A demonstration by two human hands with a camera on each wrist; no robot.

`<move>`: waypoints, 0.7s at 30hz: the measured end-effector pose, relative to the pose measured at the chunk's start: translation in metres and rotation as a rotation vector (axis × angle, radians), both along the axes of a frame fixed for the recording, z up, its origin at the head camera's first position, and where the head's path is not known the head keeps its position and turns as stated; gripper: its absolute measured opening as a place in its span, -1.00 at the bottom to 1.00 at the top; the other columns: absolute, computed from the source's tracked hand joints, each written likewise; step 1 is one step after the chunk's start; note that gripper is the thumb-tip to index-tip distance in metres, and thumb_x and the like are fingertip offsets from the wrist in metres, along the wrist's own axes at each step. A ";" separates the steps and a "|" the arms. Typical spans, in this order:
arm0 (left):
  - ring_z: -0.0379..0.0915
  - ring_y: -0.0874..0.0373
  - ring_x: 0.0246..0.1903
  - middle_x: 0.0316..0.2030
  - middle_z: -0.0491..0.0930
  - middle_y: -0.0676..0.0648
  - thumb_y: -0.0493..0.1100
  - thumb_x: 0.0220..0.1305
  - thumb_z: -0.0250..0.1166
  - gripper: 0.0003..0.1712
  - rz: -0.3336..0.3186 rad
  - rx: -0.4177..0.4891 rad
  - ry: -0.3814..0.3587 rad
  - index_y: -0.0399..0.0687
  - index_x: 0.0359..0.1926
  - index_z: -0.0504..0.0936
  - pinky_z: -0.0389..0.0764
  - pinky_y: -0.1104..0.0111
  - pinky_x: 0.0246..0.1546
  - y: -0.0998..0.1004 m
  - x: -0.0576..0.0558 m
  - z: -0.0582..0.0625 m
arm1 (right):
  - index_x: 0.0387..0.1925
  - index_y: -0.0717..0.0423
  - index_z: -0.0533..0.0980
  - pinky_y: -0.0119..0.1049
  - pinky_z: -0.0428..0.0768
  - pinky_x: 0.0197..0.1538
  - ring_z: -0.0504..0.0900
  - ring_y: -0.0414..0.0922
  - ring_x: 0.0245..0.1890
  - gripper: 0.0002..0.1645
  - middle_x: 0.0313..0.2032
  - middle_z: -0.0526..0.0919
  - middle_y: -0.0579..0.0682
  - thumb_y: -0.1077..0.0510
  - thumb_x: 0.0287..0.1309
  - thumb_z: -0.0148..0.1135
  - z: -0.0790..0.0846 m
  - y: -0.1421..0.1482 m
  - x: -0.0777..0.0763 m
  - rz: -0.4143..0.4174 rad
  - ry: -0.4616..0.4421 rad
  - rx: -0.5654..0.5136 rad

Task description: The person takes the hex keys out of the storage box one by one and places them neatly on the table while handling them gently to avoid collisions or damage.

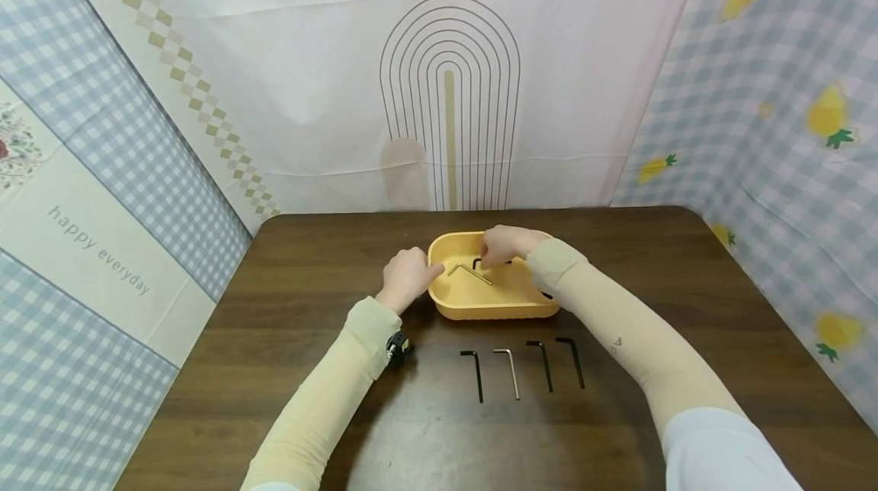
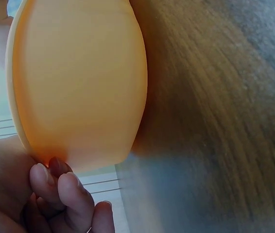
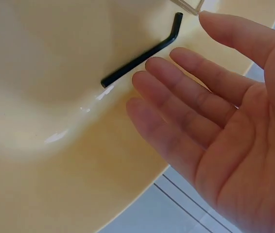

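Grips a yellow, round-cornered plastic tray (image 1: 511,295) by its left rim with the curled fingers of the left hand (image 1: 407,277). Holds the right hand (image 1: 507,243) inside with outstretched fingers, just beside a black L-shaped metal hex key (image 3: 140,62) and near a gold-coloured hex key (image 1: 475,274). Has three more black hex keys (image 1: 546,369) and a silver-coloured hex key (image 1: 513,375) in a row on the dark brown wooden desk (image 1: 329,285), nearer than the tray.

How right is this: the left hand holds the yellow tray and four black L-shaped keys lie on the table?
Colour is wrong: the head view shows the second key from the left is silvery, not black. The rest stands: the left hand holds the yellow tray.
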State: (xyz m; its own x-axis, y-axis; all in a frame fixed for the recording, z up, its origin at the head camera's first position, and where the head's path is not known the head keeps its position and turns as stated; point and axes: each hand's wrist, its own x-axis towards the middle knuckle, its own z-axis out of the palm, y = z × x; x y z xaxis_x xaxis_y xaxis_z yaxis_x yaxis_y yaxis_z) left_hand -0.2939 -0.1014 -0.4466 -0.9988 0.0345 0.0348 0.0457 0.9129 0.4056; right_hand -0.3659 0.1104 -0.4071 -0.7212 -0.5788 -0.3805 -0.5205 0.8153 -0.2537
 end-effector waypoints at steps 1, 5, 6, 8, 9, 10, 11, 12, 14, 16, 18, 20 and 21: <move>0.40 0.08 -0.65 -0.74 0.37 0.04 0.11 0.17 0.22 -0.52 0.002 -0.002 -0.002 0.07 -0.77 0.33 0.40 0.22 -0.66 0.000 0.000 0.000 | -0.58 -0.01 0.42 -0.31 0.27 -0.41 0.27 -0.21 -0.56 -0.76 -0.61 0.33 -0.16 0.10 0.16 0.22 -0.001 -0.001 0.000 0.010 -0.002 0.005; 0.40 0.09 -0.66 -0.74 0.37 0.05 0.11 0.18 0.22 -0.52 0.000 -0.001 -0.012 0.06 -0.77 0.34 0.39 0.24 -0.67 0.000 0.000 -0.001 | -0.65 -0.05 0.28 -0.33 0.16 -0.47 0.14 -0.24 -0.63 -0.65 -0.67 0.19 -0.17 0.14 0.16 0.19 -0.005 -0.003 0.000 0.006 -0.018 0.019; 0.40 0.09 -0.66 -0.75 0.37 0.05 0.11 0.18 0.21 -0.52 -0.001 0.001 -0.015 0.06 -0.77 0.34 0.39 0.24 -0.67 0.000 0.000 -0.002 | -0.64 -0.04 0.31 -0.33 0.17 -0.47 0.15 -0.23 -0.62 -0.67 -0.66 0.20 -0.16 0.14 0.18 0.18 -0.006 -0.003 0.001 0.003 -0.021 0.028; 0.40 0.10 -0.67 -0.75 0.37 0.05 0.11 0.18 0.22 -0.52 -0.002 0.005 -0.018 0.06 -0.77 0.35 0.39 0.24 -0.68 0.000 0.001 -0.002 | -0.55 0.02 0.44 -0.33 0.24 -0.43 0.24 -0.22 -0.57 -0.77 -0.60 0.33 -0.15 0.13 0.21 0.20 -0.006 -0.003 0.002 -0.005 -0.023 0.041; 0.40 0.10 -0.67 -0.75 0.37 0.05 0.11 0.18 0.22 -0.52 -0.003 0.006 -0.017 0.06 -0.77 0.35 0.39 0.25 -0.68 0.000 0.001 -0.002 | -0.48 0.06 0.52 -0.32 0.30 -0.40 0.30 -0.21 -0.54 -0.83 -0.55 0.41 -0.13 0.12 0.22 0.21 -0.007 -0.003 0.003 -0.003 -0.023 0.047; 0.40 0.10 -0.68 -0.76 0.37 0.05 0.11 0.18 0.22 -0.52 -0.003 0.007 -0.017 0.06 -0.77 0.35 0.39 0.25 -0.68 0.000 0.001 -0.002 | -0.38 0.09 0.59 -0.32 0.36 -0.37 0.36 -0.20 -0.49 -0.87 -0.48 0.49 -0.11 0.12 0.23 0.23 -0.007 -0.003 0.003 0.000 -0.023 0.049; 0.39 0.10 -0.68 -0.76 0.37 0.05 0.11 0.18 0.22 -0.52 -0.004 0.008 -0.016 0.05 -0.77 0.36 0.38 0.25 -0.69 0.000 0.001 -0.002 | -0.29 0.12 0.62 -0.31 0.40 -0.33 0.41 -0.19 -0.45 -0.85 -0.41 0.56 -0.09 0.11 0.23 0.25 -0.007 -0.003 0.004 0.003 -0.023 0.050; 0.39 0.11 -0.68 -0.76 0.37 0.06 0.11 0.19 0.23 -0.51 -0.004 0.008 -0.016 0.05 -0.77 0.35 0.38 0.25 -0.69 0.000 0.001 -0.001 | -0.20 0.14 0.65 -0.32 0.45 -0.29 0.46 -0.19 -0.41 -0.80 -0.34 0.60 -0.08 0.10 0.22 0.28 -0.007 -0.002 0.004 0.009 -0.018 0.046; 0.37 0.11 -0.69 -0.77 0.35 0.06 0.11 0.19 0.23 -0.51 -0.006 0.009 -0.014 0.06 -0.78 0.35 0.37 0.25 -0.69 0.000 0.001 -0.001 | -0.15 0.14 0.65 -0.32 0.47 -0.31 0.49 -0.19 -0.42 -0.78 -0.32 0.62 -0.07 0.11 0.21 0.31 -0.008 -0.001 0.003 0.000 -0.042 0.030; 0.36 0.12 -0.69 -0.77 0.33 0.07 0.12 0.18 0.23 -0.50 -0.008 0.010 -0.012 0.06 -0.78 0.34 0.37 0.25 -0.69 0.000 0.001 0.000 | -0.24 0.12 0.64 -0.35 0.45 -0.38 0.44 -0.22 -0.50 -0.85 -0.43 0.57 -0.10 0.13 0.21 0.33 -0.010 0.003 0.001 -0.036 -0.102 -0.003; 0.35 0.12 -0.69 -0.77 0.32 0.07 0.13 0.18 0.23 -0.50 -0.008 0.010 -0.012 0.06 -0.78 0.34 0.37 0.25 -0.69 0.000 0.001 0.000 | -0.43 0.10 0.56 -0.37 0.36 -0.46 0.31 -0.25 -0.61 -0.86 -0.58 0.44 -0.12 0.17 0.22 0.32 -0.011 0.006 0.000 -0.084 -0.192 -0.047; 0.35 0.12 -0.68 -0.76 0.32 0.08 0.13 0.18 0.24 -0.50 -0.007 0.011 -0.011 0.06 -0.77 0.35 0.37 0.25 -0.69 0.000 0.001 0.001 | -0.59 0.07 0.44 -0.35 0.30 -0.49 0.20 -0.24 -0.66 -0.70 -0.68 0.31 -0.12 0.22 0.23 0.30 -0.013 0.011 -0.002 -0.144 -0.294 -0.093; 0.35 0.12 -0.68 -0.76 0.32 0.07 0.13 0.18 0.24 -0.50 -0.006 0.013 -0.012 0.06 -0.77 0.35 0.37 0.25 -0.69 -0.001 0.001 0.002 | -0.63 0.07 0.39 -0.34 0.29 -0.48 0.18 -0.23 -0.66 -0.64 -0.70 0.28 -0.11 0.24 0.23 0.29 -0.013 0.013 -0.003 -0.169 -0.335 -0.109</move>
State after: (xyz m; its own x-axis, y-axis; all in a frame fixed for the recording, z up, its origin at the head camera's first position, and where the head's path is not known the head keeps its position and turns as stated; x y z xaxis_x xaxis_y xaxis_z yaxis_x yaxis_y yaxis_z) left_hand -0.2932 -0.1020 -0.4450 -0.9989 0.0406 0.0236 0.0467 0.9074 0.4176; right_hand -0.3685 0.1231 -0.4202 -0.6564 -0.5126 -0.5535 -0.2547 0.8412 -0.4770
